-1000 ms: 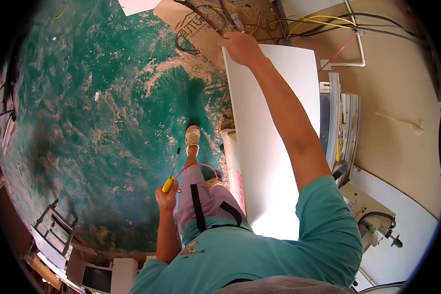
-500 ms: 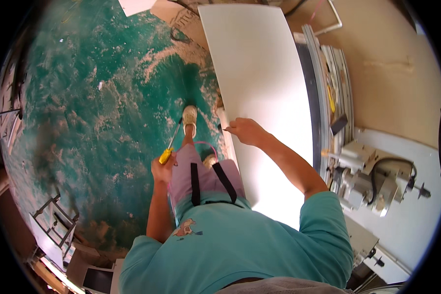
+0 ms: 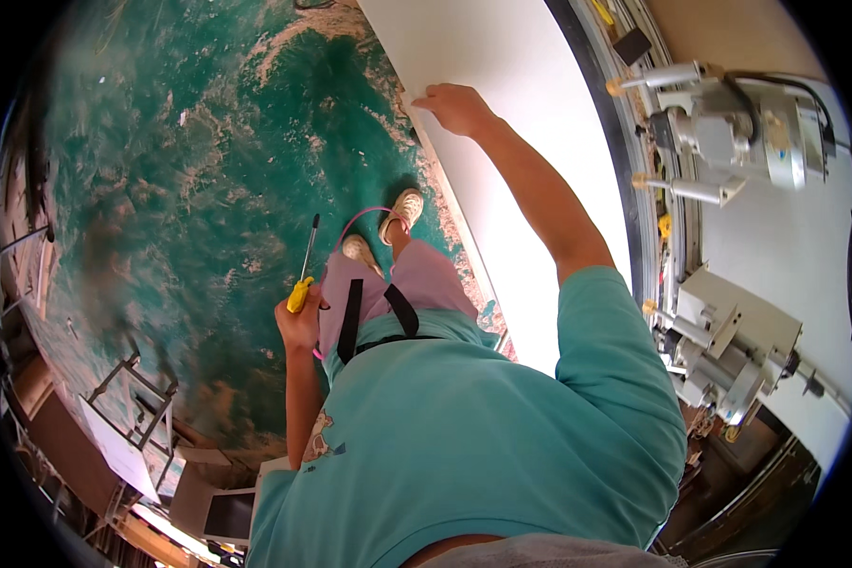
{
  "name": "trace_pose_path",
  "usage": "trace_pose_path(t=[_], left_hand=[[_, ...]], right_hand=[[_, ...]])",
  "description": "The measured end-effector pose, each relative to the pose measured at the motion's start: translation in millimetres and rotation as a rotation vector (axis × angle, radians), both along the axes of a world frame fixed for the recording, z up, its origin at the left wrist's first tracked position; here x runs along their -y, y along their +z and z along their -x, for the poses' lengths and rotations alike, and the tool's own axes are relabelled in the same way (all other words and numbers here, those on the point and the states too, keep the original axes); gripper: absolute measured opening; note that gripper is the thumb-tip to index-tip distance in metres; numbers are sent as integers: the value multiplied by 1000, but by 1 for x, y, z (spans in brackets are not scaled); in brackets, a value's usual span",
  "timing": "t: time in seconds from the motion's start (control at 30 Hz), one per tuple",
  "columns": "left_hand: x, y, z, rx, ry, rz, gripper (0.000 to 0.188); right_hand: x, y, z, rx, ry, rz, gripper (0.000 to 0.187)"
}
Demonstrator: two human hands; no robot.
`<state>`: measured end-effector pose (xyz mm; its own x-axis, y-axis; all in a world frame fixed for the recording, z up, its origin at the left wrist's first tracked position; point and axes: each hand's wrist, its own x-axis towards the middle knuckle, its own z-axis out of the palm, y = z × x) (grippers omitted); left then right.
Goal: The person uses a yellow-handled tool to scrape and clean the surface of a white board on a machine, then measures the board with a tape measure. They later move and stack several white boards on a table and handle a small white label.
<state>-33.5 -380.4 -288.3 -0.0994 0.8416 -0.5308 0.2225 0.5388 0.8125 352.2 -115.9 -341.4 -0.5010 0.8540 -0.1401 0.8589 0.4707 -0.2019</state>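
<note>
My left hand (image 3: 299, 327) is closed round the yellow handle of an air blow gun (image 3: 300, 295). The gun's thin metal nozzle points forward over the floor and ends in a dark tip. A pink hose (image 3: 347, 227) loops past my legs. With my arm stretched forward, my right hand (image 3: 454, 109) is at the left edge of a long white panel (image 3: 530, 180), fingers bent and pressed together. Whatever those fingers may hold is hidden at this angle. The panel lies lengthwise along my right side.
Grey metal machine units (image 3: 729, 142) with rods stand along the panel's right side, beside a dark strip (image 3: 601, 95). Pale dust covers parts of the green floor (image 3: 208, 189). A dark metal frame (image 3: 142, 407) stands at the lower left.
My right hand has reached farther forward along the panel edge. My feet have shifted, and the panel and machines sit higher in the view. The blow gun stays in my left hand.
</note>
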Motion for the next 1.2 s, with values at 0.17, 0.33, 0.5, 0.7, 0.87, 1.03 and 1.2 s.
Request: trace_pose_path(t=[0.17,0.33,0.5,0.7,0.87,1.03,1.2], left_hand=[[70,-17,21,67,47,-109,36],[154,-22,31,57,-82,48,34],[242,-14,24,100,-185,42,37],[339,-23,2,-149,-422,-83,48],[439,-36,-43,66,-314,-87,45],[551,-28,-97,143,-286,2,40],[611,-34,-119,-263,-779,82,48]], right_hand=[[175,-3,-18,116,207,195,47],[444,19,-74,171,132,370,55],[562,-10,-110,0,-195,277,43],[514,2,-103,132,-214,-50,45],[667,22,-106,144,111,109,45],[949,-9,-172,-45,67,145,21],[1118,7,-225,174,-174,530,25]])
